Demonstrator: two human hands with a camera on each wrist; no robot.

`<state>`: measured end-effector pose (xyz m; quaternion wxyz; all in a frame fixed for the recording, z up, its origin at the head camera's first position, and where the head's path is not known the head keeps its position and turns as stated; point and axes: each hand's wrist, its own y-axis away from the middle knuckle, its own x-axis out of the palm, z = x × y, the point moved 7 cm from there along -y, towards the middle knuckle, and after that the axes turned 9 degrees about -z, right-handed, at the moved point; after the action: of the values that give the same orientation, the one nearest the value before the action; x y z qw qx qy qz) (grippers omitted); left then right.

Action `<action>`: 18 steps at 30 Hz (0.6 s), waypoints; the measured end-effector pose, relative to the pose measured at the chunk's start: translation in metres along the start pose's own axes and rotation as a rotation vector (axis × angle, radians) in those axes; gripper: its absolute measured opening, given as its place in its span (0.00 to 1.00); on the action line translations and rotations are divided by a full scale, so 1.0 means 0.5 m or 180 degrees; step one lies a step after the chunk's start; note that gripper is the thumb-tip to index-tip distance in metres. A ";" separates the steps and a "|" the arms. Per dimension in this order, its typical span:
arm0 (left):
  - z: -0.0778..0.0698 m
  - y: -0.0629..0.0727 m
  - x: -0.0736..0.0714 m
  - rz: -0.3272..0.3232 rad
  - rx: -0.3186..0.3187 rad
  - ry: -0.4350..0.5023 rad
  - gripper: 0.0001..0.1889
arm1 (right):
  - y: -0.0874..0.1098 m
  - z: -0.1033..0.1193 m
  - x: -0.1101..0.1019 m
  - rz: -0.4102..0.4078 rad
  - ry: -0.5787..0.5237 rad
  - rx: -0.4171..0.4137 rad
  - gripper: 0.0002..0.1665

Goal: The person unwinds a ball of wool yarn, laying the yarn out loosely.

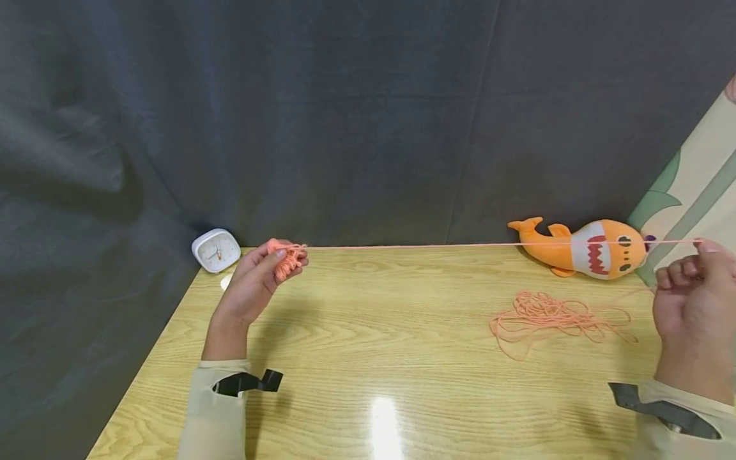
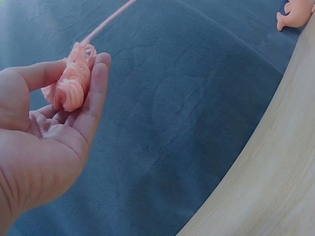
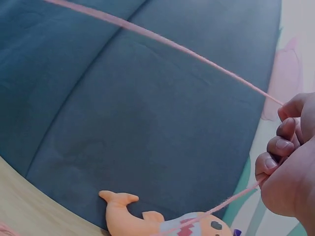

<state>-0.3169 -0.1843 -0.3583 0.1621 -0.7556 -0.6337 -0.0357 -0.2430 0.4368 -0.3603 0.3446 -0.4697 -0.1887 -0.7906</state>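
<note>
My left hand (image 1: pixel 255 281) holds a small bundle of coral-pink yarn (image 2: pixel 74 86) between thumb and fingers, with loops showing at its top. From the bundle a single strand of yarn (image 1: pixel 414 245) runs straight and taut across to my right hand (image 1: pixel 692 300), at the far right. The right fingers are curled round the strand, as the right wrist view shows. A second length (image 3: pixel 226 201) leaves the bottom of that fist and slants down. Below, on the table, lies a loose tangled heap of the same yarn (image 1: pixel 546 314).
An orange plush shark (image 1: pixel 598 249) lies at the back right of the wooden table (image 1: pixel 368 332), behind the strand in the head view. At the back left stands a white clock (image 1: pixel 216 250). A dark cloth (image 1: pixel 345 128) hangs behind; a patterned panel (image 1: pixel 701 172) is at right.
</note>
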 end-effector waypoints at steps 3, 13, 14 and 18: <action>-0.002 0.001 -0.002 0.0008 0.0006 0.0026 0.08 | -0.006 0.006 -0.014 -0.0055 -0.0099 0.0019 0.06; -0.005 0.002 -0.006 -0.0053 0.0001 0.0011 0.09 | -0.011 0.010 -0.028 -0.0086 -0.0050 0.0023 0.05; -0.004 0.002 -0.006 -0.0048 -0.0004 0.0016 0.09 | -0.011 0.008 -0.025 -0.0060 0.0051 0.0018 0.05; -0.003 0.001 -0.002 -0.0048 0.0002 0.0018 0.09 | -0.009 0.004 -0.020 -0.0034 0.0454 -0.0097 0.07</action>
<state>-0.3162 -0.1856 -0.3572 0.1639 -0.7507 -0.6388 -0.0389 -0.2418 0.4450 -0.3681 0.3458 -0.4164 -0.1542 -0.8266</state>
